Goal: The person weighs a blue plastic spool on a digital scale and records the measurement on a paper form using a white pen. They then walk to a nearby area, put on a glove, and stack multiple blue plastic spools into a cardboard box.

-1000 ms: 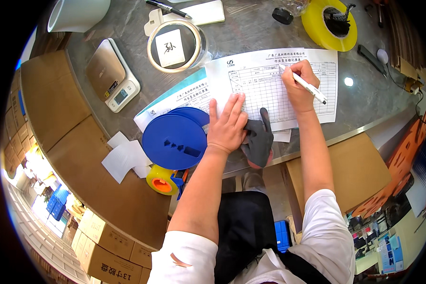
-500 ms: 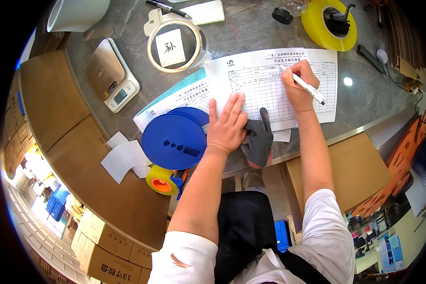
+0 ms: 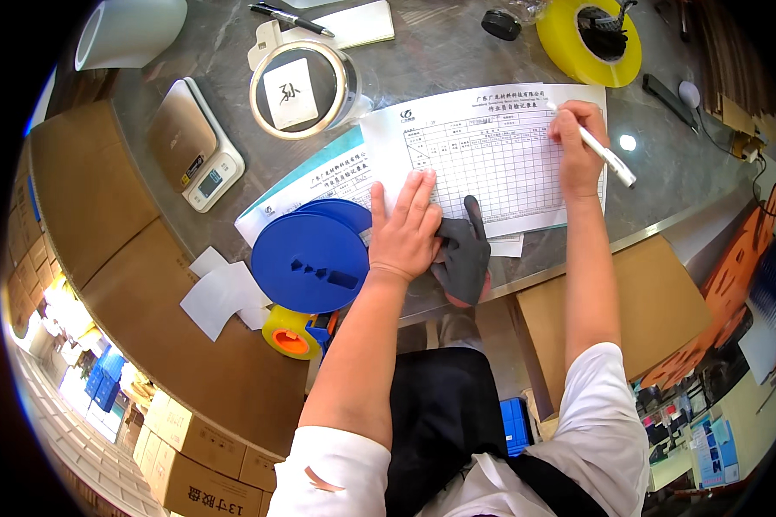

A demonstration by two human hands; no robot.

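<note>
A printed table form [image 3: 491, 172] lies on the grey tabletop, over more sheets and a teal folder. My right hand [image 3: 581, 148] pinches a white pen [image 3: 610, 158] above the form's upper right part, its tip near the header rows. Flat on the form's lower left corner rests my left hand [image 3: 405, 226], fingers stretched out and holding nothing. Against its right side lies a grey work glove [image 3: 464, 258], partly over the form's lower edge. A blue plastic spool [image 3: 309, 263] sits just left of that hand.
A digital scale [image 3: 209, 183] stands at the left, beside cardboard [image 3: 147, 276]. Beyond the papers are a round lidded jar [image 3: 297, 121], a black pen [image 3: 291, 19] and a large yellow tape roll [image 3: 550, 34]. A yellow tape dispenser [image 3: 290, 334] sits by the near edge.
My right hand has moved right across the form's upper part with the pen. My left hand stays flat on the paper. The whole view has shifted slightly.
</note>
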